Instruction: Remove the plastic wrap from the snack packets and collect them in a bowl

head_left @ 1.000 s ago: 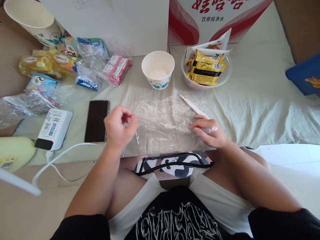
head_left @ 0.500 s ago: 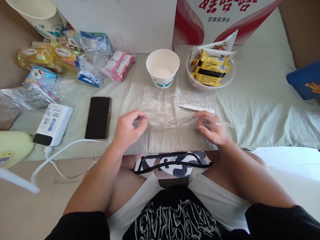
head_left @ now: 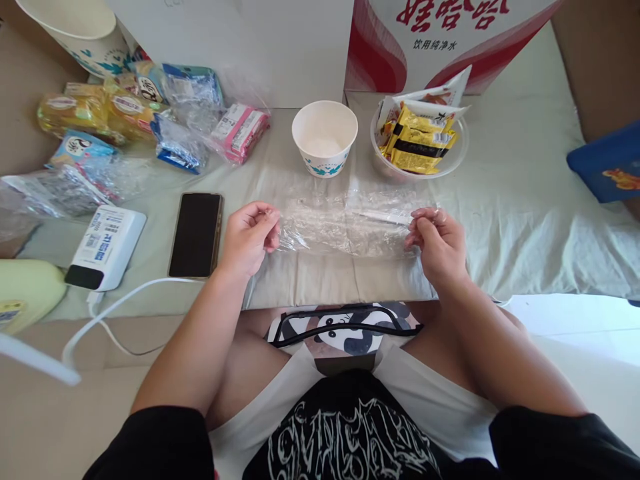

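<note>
Between my two hands a clear plastic film (head_left: 340,233) is stretched sideways over the cloth-covered table. My left hand (head_left: 249,239) pinches its left end, thumb against the curled fingers. At the other end, my right hand (head_left: 439,243) grips the film the same way. Partly covered by the film, a slim white tool (head_left: 384,217) with a thin tip lies just left of my right fingers. Beyond the film stands a white paper cup (head_left: 325,139) with a blue leaf print. To its right is a clear round bowl (head_left: 463,143) holding gold packets (head_left: 419,141) and white ones.
A black phone (head_left: 196,235) lies left of my left hand, beside a white power bank (head_left: 106,247) with a white cable. Wrapped snacks (head_left: 133,113) are heaped at the back left. Boxes (head_left: 240,50) line the back. A blue item (head_left: 607,163) is at the right.
Both hands have closed on the film and moved apart, drawing it flatter between them. It now covers part of the white tool. The cup and bowl stay put.
</note>
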`<state>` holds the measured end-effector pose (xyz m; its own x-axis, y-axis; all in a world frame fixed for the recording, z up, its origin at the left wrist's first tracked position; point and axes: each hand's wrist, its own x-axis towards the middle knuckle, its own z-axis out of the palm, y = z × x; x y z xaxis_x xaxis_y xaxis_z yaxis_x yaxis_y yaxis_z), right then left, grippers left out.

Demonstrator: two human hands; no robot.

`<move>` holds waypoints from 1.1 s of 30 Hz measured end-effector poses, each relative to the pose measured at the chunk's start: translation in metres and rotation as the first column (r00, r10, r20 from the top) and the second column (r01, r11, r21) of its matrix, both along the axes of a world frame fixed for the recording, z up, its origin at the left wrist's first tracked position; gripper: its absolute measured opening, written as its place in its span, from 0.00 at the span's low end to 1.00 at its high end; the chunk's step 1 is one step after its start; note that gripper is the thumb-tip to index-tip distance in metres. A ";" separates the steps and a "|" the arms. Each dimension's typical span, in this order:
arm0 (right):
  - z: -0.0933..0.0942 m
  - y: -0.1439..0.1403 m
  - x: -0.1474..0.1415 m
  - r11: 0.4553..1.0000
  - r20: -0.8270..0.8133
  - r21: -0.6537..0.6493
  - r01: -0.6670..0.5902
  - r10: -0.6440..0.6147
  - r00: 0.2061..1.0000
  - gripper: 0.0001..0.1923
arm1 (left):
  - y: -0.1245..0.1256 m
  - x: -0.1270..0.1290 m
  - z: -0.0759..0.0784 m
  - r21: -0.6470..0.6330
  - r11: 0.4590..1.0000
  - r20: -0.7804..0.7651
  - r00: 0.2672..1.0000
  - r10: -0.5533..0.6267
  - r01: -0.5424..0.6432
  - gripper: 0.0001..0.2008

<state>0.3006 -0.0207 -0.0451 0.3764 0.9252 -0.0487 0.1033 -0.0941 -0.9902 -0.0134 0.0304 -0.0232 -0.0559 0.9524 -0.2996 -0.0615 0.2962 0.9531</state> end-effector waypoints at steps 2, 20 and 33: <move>0.005 0.002 -0.002 0.998 -0.016 -0.056 0.008 -0.009 1.000 0.11 | 0.003 0.001 0.000 -0.029 1.000 0.003 1.000 0.001 -0.001 0.10; 0.016 -0.003 -0.002 0.966 0.240 -0.248 0.078 -0.017 0.971 0.13 | 0.002 0.017 -0.002 -0.076 0.994 -0.259 0.964 0.061 -0.084 0.07; 0.018 0.006 0.003 0.944 0.345 -0.293 0.154 -0.045 0.937 0.15 | 0.010 0.016 -0.012 0.078 0.997 -0.361 0.932 0.023 0.006 0.12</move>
<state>0.3040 -0.0147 -0.0268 0.5103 0.8400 -0.1847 0.3919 -0.4183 -0.8194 0.0031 0.0406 -0.0355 -0.1549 0.9706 -0.1843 0.2891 0.2229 0.9310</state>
